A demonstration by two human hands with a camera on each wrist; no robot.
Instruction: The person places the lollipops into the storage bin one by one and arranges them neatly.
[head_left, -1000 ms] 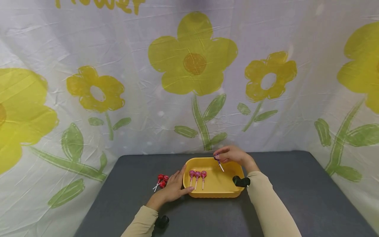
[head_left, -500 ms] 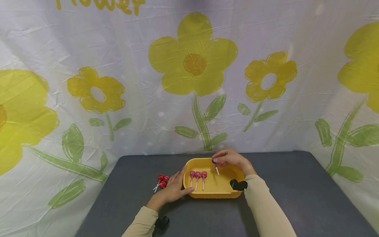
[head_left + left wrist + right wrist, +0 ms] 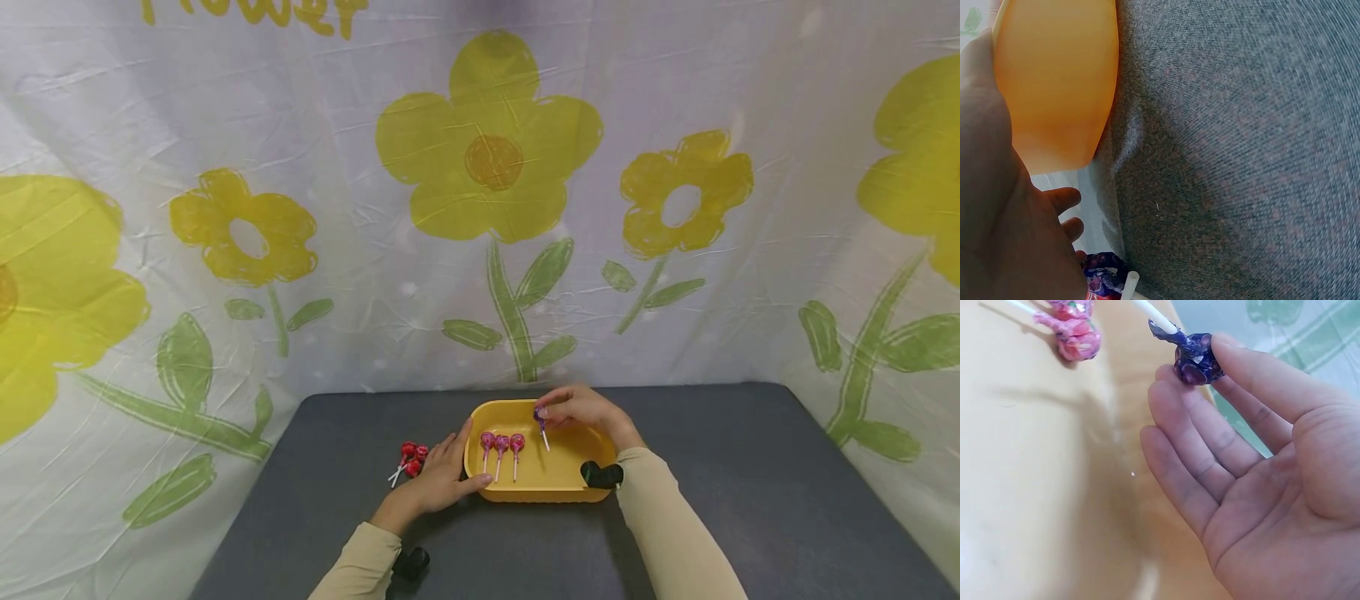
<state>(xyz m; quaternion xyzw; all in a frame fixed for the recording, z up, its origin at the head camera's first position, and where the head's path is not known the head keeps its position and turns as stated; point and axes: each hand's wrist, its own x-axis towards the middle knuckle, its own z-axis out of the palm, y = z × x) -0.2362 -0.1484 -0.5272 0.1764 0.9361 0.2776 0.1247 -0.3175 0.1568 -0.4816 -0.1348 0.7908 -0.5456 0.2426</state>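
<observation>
My right hand (image 3: pixel 583 408) pinches a purple-wrapped lollipop (image 3: pixel 1197 362) by its head, between thumb and fingertips. Its white stick points down over the yellow tray (image 3: pixel 540 493); a shadow falls on the tray floor in the right wrist view. Inside the tray's left half, three pink lollipops (image 3: pixel 501 444) lie in a row with their sticks toward me. My left hand (image 3: pixel 437 482) rests against the tray's left side, fingers extended along it and thumb at the front left corner. The tray's orange-looking outer wall (image 3: pixel 1057 81) fills the upper left of the left wrist view.
Several red-wrapped lollipops (image 3: pixel 408 457) lie bunched on the dark grey table (image 3: pixel 337 500), left of my left hand. In the left wrist view a dark purple wrapper (image 3: pixel 1104 272) shows near the fingertips. A flower-printed curtain (image 3: pixel 360 333) hangs behind the table.
My right hand has moved left and lower over the tray, carrying the purple lollipop closer to the pink ones. Its stick now hangs more upright. My left hand has stayed in place.
</observation>
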